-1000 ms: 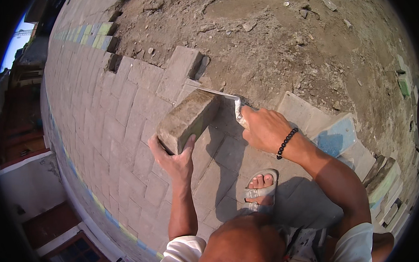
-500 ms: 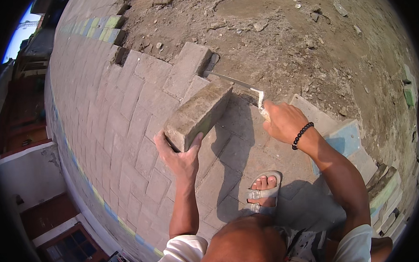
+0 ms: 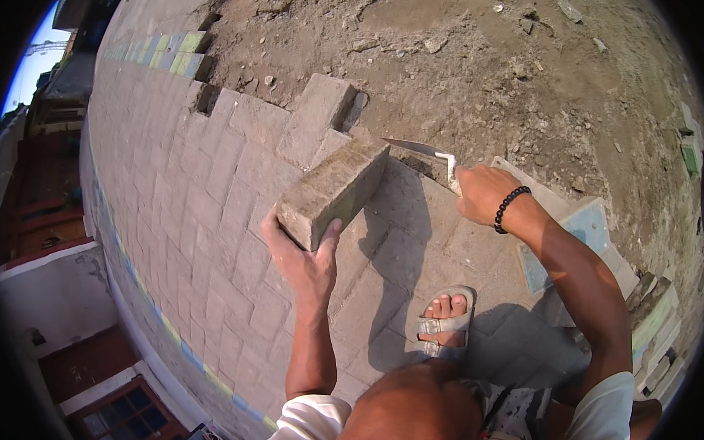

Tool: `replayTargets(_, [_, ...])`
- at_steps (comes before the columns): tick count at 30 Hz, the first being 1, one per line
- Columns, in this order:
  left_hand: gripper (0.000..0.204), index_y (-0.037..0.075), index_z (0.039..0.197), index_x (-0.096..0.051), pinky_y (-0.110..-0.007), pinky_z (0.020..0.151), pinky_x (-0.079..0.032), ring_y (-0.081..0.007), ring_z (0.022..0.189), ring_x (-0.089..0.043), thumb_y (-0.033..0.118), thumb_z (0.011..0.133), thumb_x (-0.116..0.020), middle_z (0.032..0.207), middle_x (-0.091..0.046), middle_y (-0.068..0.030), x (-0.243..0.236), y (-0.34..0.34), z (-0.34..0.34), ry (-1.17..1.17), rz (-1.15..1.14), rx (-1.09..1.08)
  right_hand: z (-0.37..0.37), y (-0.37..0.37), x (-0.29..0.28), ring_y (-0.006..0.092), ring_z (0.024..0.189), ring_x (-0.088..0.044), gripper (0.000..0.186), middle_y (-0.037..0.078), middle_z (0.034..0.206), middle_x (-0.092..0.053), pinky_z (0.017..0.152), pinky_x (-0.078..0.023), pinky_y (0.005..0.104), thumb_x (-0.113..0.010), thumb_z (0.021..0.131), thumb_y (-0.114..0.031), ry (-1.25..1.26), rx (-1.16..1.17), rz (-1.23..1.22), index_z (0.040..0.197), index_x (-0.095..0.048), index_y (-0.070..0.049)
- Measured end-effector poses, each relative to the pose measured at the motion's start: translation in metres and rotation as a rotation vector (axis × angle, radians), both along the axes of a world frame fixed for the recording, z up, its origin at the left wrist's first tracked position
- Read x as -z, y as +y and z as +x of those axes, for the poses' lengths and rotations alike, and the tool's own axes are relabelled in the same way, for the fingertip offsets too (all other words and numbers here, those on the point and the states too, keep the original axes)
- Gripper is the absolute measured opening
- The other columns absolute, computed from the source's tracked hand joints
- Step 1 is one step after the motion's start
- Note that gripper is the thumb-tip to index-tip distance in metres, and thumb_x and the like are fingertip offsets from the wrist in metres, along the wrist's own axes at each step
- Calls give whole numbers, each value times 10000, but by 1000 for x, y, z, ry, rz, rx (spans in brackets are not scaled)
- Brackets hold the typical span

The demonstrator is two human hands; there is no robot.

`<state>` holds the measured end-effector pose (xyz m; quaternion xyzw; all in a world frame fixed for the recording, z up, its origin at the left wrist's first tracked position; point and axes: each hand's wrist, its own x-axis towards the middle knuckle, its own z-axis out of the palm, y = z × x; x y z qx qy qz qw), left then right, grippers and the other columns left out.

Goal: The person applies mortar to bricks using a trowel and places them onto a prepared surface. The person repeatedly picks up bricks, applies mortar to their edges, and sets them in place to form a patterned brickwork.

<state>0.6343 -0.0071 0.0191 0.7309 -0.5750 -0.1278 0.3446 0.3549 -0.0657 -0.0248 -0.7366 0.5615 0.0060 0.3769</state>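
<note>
My left hand (image 3: 305,266) grips the near end of a grey concrete paving block (image 3: 335,191), thumb on one side and fingers on the other. The block is tilted, its far end over the edge of the laid paving (image 3: 241,158). In my right hand (image 3: 484,194) is a trowel (image 3: 418,147) with a pale, bent neck. Its blade points left over the bare soil (image 3: 472,99), close to the block's far end. The fingers wrap round the handle and hide most of it.
Loose blocks, one painted blue (image 3: 581,235), lie beyond my right forearm. More blocks are stacked (image 3: 654,326) at the lower right. My sandalled foot (image 3: 446,321) stands on the paving. A building with a door (image 3: 126,418) borders the left side.
My right hand has drawn the trowel to the right, away from the laid block's edge, and its blade shows more broadly. The block in my left hand has stayed almost in place.
</note>
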Motion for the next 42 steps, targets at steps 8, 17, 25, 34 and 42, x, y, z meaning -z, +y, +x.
replayTargets(8, [711,6,1348,-450,-382,872,-516,-293,1008,-650,297,779,-762,1155,-618,-200,-28,-21,7,74,68,176,-7,41,-28,495,834,-623,357,306,808,-641,738,-460,560,-623,874,-219,-147,255,122,1107,-498,20])
replayTargets(17, [679,-4,1348,-373,-378,967,-441,-240,1133,-522,258,837,-735,1194,-513,-172,-18,-1,38,360,140,-136,28,73,-49,491,760,-635,325,282,786,-645,681,-492,552,-621,873,-194,-412,230,117,1089,-498,16])
replayTargets(25, [699,-10,1381,-339,-427,1011,-417,-290,1211,-483,269,849,-695,1270,-475,-199,-16,0,37,466,154,-208,102,55,-18,454,753,-667,272,301,798,-647,647,-539,535,-621,848,-142,-311,-60,-86,1031,-502,20])
replayTargets(34, [714,-20,1384,-317,-434,1042,-376,-300,1199,-462,234,815,-665,1276,-443,-209,-2,7,55,365,93,-175,86,-2,-58,447,762,-666,272,267,756,-652,673,-536,522,-661,809,-147,-211,-109,-135,980,-534,22])
replayTargets(42, [780,24,1396,-300,-472,1023,-394,-335,1187,-477,332,795,-691,1255,-447,-214,-19,8,26,255,165,-34,66,-13,2,444,776,-680,228,288,757,-657,698,-556,505,-637,814,-113,-70,-13,-146,952,-545,44])
